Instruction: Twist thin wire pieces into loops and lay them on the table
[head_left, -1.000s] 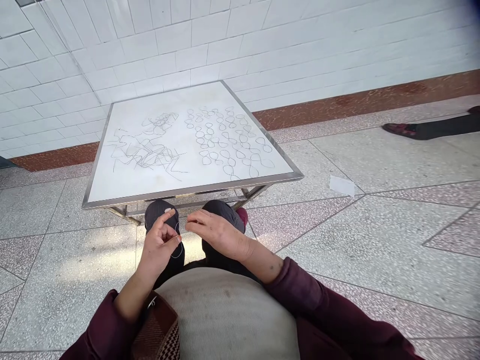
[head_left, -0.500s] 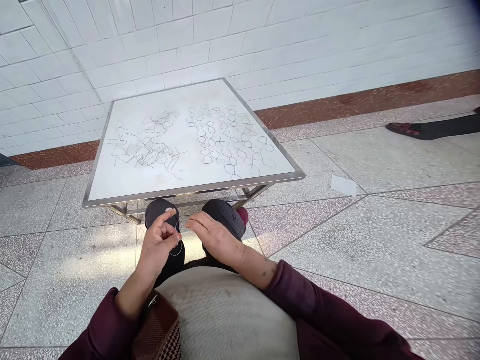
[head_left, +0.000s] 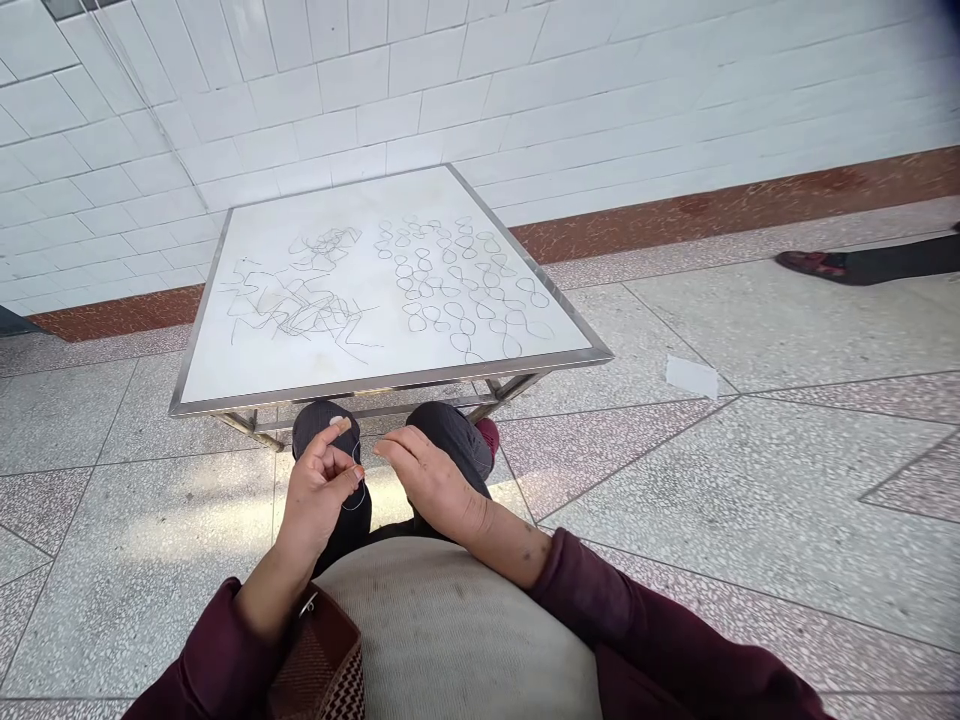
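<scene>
Terrazzo floor point(head_left: 787, 480) under white-topped desk point(head_left: 315, 375), looped thin lines point(head_left: 457, 290) across top. Knees point(head_left: 319, 425) just below desk edge. Left hand point(head_left: 319, 495) pinching white thread point(head_left: 361, 497), small loop hanging. Right hand point(head_left: 435, 490) just beside thread, fingers point(head_left: 397, 450) half open, holding nothing.

Steel-edged white table point(head_left: 390, 382) dead ahead, tangled scribbles point(head_left: 300, 300) and rows of loops point(head_left: 457, 290) across it, white tiled wall point(head_left: 375, 90) behind, scrap of paper point(head_left: 691, 377) on the terrazzo floor point(head_left: 787, 480), red shoe point(head_left: 810, 263) far right
</scene>
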